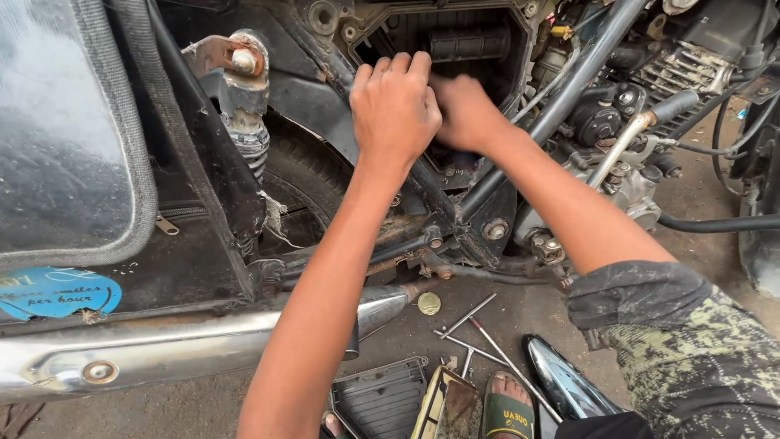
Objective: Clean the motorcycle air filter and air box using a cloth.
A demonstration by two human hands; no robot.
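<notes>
Both my hands reach into the open black air-filter box [455, 36] on the side of a motorcycle. My left hand [394, 106] has its fingers curled over the box's lower left rim, gripping it. My right hand [465, 114] is pushed into the opening just right of it, fingers hidden inside; what they hold cannot be told. A ribbed black part [469, 42] sits deep in the box above my hands. A grey frame tube [561, 102] slants past my right forearm.
A rear shock absorber [246, 106] and the tyre [305, 191] are at left, a chrome exhaust pipe [187, 345] below. On the ground lie long thin tools [479, 337], a black cover panel [380, 398], a shiny black part [565, 382] and my sandalled foot [505, 406].
</notes>
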